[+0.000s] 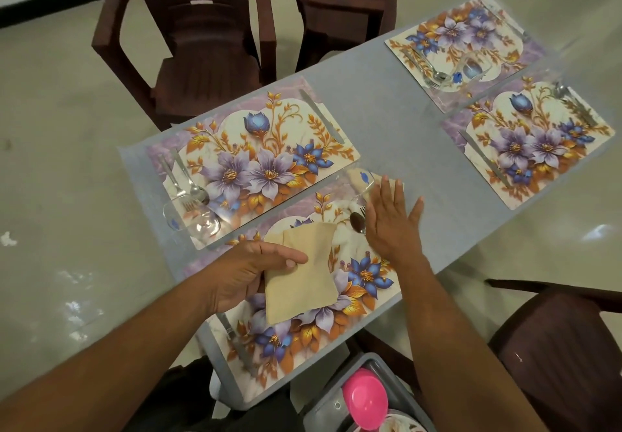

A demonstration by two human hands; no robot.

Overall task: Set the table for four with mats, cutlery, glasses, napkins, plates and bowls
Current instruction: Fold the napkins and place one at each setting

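left grip: left hand (249, 271) pinches a stack of beige folded cloth napkins (299, 273), thumb on top, fingers curled under.
right grip: right hand (392, 223) flat, fingers straight and spread, pressing down on one beige napkin (387, 184) laid just past its fingertips; holds nothing.
napkin placed: lies at the far right corner of the near floral placemat (303, 340), beside a clear drinking glass (361, 182) just left of the fingertips.
napkin stack: hangs over the near mat, left of the right grip, apart from it.
cutlery near mat: metal spoon and fork (358, 219) just left of the right palm; a knife (235, 334) below the left grip.
mats: four floral mats down on the grey counter (387, 111) — done.
cutlery: seen on all four mats — looks done.
glasses: clear glass (193, 223) on the far-left mat, another (471, 68) on the far-right mat; fourth mat's glass cannot tell.
napkins: one down, three judged left; the stack count is unclear.
plates, bowls: none on the mats; a pink plastic bowl (365, 398) sits in a grey tub (336, 408) below the right forearm, off the counter.
progress: roughly past halfway, my estimate.
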